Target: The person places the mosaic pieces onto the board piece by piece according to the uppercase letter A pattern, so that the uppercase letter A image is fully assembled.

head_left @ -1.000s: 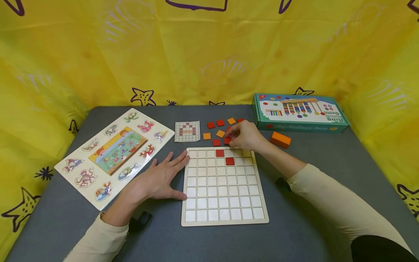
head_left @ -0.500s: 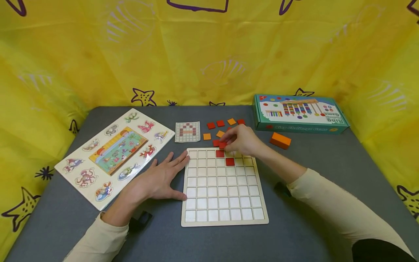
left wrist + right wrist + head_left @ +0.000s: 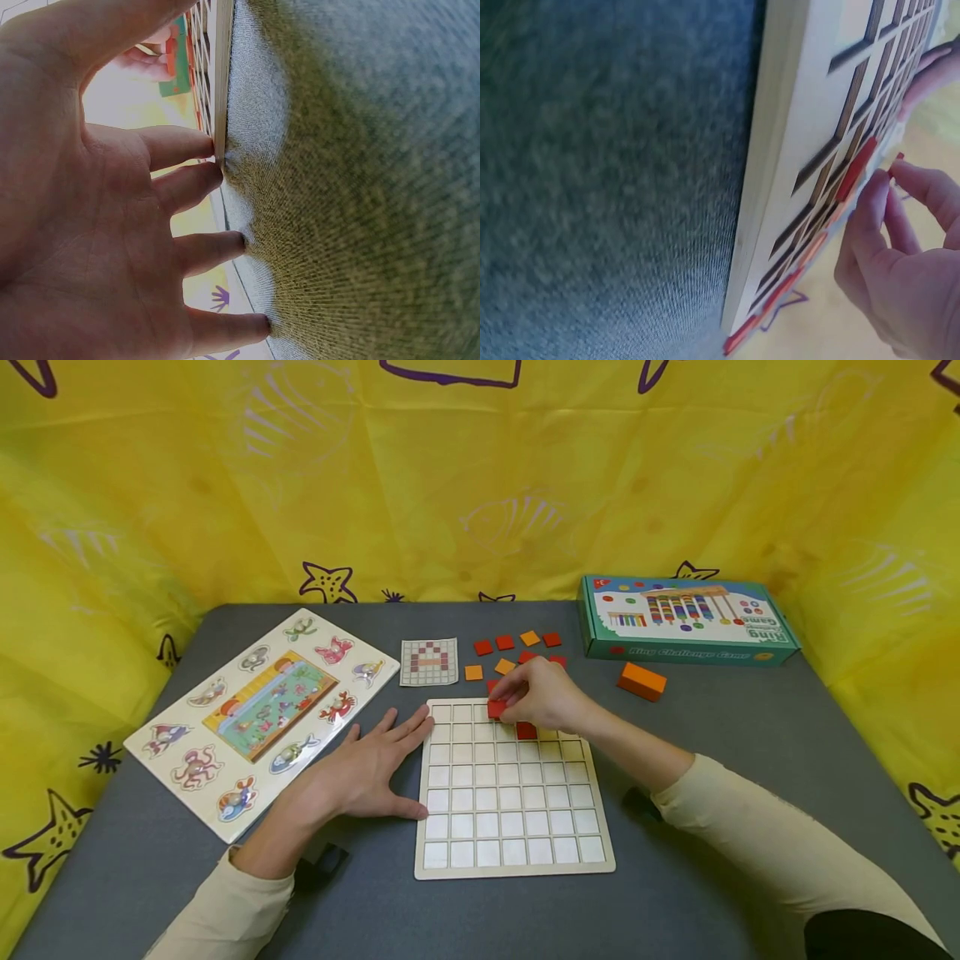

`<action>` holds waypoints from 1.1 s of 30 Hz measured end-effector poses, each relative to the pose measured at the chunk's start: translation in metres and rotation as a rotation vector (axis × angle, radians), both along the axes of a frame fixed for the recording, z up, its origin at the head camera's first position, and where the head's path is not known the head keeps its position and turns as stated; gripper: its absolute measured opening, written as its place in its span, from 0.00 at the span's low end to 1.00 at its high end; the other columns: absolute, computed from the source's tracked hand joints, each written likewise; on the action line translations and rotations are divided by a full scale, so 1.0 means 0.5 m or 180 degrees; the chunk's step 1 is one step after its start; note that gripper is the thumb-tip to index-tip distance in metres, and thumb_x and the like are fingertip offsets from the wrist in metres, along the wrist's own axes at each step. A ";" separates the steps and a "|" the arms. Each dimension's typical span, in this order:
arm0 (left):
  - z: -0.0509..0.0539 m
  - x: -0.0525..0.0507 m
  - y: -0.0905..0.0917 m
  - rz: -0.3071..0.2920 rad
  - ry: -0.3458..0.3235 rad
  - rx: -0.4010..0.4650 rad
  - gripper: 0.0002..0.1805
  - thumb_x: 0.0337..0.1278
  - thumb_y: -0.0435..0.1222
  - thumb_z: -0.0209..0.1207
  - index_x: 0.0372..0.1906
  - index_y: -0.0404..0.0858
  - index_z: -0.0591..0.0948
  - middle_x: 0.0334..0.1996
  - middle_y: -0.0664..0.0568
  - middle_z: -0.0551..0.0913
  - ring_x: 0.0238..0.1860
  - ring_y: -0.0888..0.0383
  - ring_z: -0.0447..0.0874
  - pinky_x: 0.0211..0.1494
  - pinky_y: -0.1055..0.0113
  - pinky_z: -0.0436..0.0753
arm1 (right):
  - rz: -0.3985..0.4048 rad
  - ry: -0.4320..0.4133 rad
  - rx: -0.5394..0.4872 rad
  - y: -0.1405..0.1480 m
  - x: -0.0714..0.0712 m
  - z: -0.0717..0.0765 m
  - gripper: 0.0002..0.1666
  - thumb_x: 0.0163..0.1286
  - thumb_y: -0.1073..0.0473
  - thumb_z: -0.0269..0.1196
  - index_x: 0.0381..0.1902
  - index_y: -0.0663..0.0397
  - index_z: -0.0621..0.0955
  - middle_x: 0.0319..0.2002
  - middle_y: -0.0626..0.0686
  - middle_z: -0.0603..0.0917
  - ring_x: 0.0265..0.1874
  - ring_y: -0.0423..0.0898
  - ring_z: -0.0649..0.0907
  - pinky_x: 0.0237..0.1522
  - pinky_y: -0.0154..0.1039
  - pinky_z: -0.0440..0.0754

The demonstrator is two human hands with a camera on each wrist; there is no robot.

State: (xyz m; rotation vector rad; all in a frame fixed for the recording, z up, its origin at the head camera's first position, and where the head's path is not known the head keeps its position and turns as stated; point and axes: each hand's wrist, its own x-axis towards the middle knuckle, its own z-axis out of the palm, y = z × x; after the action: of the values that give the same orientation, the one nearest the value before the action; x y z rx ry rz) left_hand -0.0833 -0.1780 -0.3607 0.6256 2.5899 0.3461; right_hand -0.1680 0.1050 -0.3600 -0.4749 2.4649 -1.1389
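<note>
Between thumb and fingers my right hand (image 3: 546,695) pinches a red square tile (image 3: 496,711), held just over the top row of the wooden grid board (image 3: 498,797). The right wrist view shows this tile edge-on at the fingertips. Another red tile (image 3: 527,731) sits in the second row, partly beneath the hand. A tile seen earlier in the top row is hidden now. My left hand (image 3: 367,768) lies spread at the board's left side, its thumb and a fingertip touching the edge. In the left wrist view its fingers (image 3: 196,187) are straight, tips on the cloth and board edge.
Loose red tiles (image 3: 483,647) and orange tiles (image 3: 474,672) lie behind the board, beside a paper pattern card (image 3: 429,662). A picture puzzle board (image 3: 247,802) is at left. At right are an orange block (image 3: 642,682) and a green game box (image 3: 690,650).
My right hand has picked up a red tile from the loose ones and carried it left and toward me, over the board's top row. The left hand stays in place.
</note>
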 end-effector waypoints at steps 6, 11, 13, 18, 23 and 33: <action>0.001 0.000 0.000 0.0018 -0.0025 -0.0001 0.66 0.48 0.66 0.73 0.85 0.46 0.51 0.87 0.53 0.44 0.83 0.32 0.43 0.72 0.19 0.47 | 0.0017 -0.0134 0.0052 -0.013 0.011 0.001 0.14 0.57 0.67 0.76 0.43 0.53 0.91 0.37 0.50 0.90 0.36 0.45 0.87 0.41 0.37 0.86; 0.000 -0.001 0.000 0.0020 -0.0018 -0.0003 0.66 0.48 0.67 0.72 0.85 0.46 0.52 0.87 0.53 0.44 0.83 0.31 0.43 0.72 0.19 0.48 | 0.0067 -0.0149 0.0086 -0.023 0.020 0.001 0.14 0.57 0.67 0.76 0.42 0.52 0.91 0.34 0.50 0.90 0.33 0.44 0.86 0.35 0.37 0.86; -0.001 0.000 -0.001 0.0015 -0.0003 0.0001 0.66 0.48 0.67 0.72 0.85 0.46 0.52 0.86 0.53 0.44 0.83 0.31 0.43 0.72 0.19 0.48 | 0.0071 -0.0143 0.0104 -0.026 0.022 -0.001 0.13 0.56 0.67 0.77 0.41 0.52 0.91 0.32 0.50 0.90 0.32 0.44 0.86 0.32 0.37 0.85; -0.001 0.000 -0.001 0.0014 0.0010 0.0008 0.66 0.48 0.66 0.72 0.85 0.46 0.52 0.86 0.53 0.44 0.83 0.31 0.44 0.72 0.19 0.48 | 0.0083 -0.0054 0.0175 -0.031 0.026 -0.005 0.13 0.54 0.66 0.78 0.39 0.51 0.92 0.31 0.48 0.89 0.32 0.43 0.85 0.34 0.36 0.85; 0.000 0.000 0.000 0.0018 -0.0007 0.0014 0.66 0.48 0.66 0.72 0.85 0.46 0.52 0.86 0.53 0.44 0.83 0.32 0.43 0.72 0.19 0.48 | 0.0122 0.0019 0.0246 -0.037 0.029 -0.006 0.13 0.53 0.66 0.79 0.38 0.51 0.92 0.31 0.47 0.90 0.33 0.42 0.85 0.38 0.35 0.85; 0.000 0.002 -0.001 0.0014 0.0010 0.0030 0.66 0.48 0.66 0.73 0.85 0.45 0.52 0.86 0.52 0.44 0.83 0.31 0.44 0.72 0.19 0.49 | 0.0233 0.0138 0.0333 -0.046 0.036 -0.002 0.13 0.53 0.67 0.79 0.38 0.52 0.92 0.29 0.46 0.89 0.32 0.41 0.85 0.37 0.34 0.84</action>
State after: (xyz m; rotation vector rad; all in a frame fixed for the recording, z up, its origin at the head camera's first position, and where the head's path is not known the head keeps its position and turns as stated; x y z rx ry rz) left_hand -0.0825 -0.1785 -0.3609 0.6243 2.5944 0.3594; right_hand -0.1498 0.0822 -0.3610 -0.5594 2.5075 -0.9751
